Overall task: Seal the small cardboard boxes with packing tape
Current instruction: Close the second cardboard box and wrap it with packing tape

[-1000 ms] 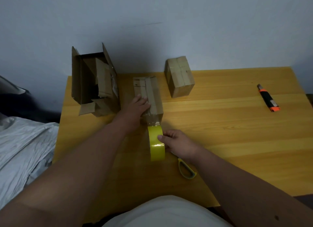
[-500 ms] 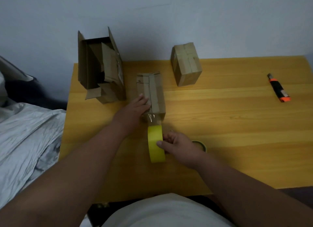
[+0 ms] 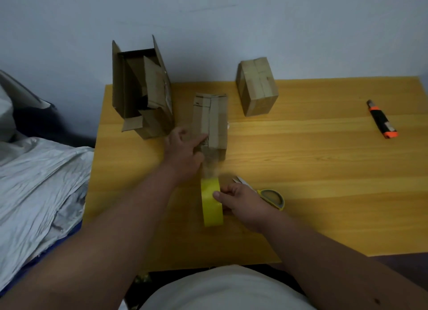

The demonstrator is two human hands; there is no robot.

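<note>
Here, on a wooden desk (image 3: 324, 170), the left hand (image 3: 183, 152) presses its fingers on a narrow box (image 3: 212, 122) at center. The right hand (image 3: 240, 202) grips a yellow tape roll (image 3: 211, 204) just below it, tape stretched up to the box.
</note>
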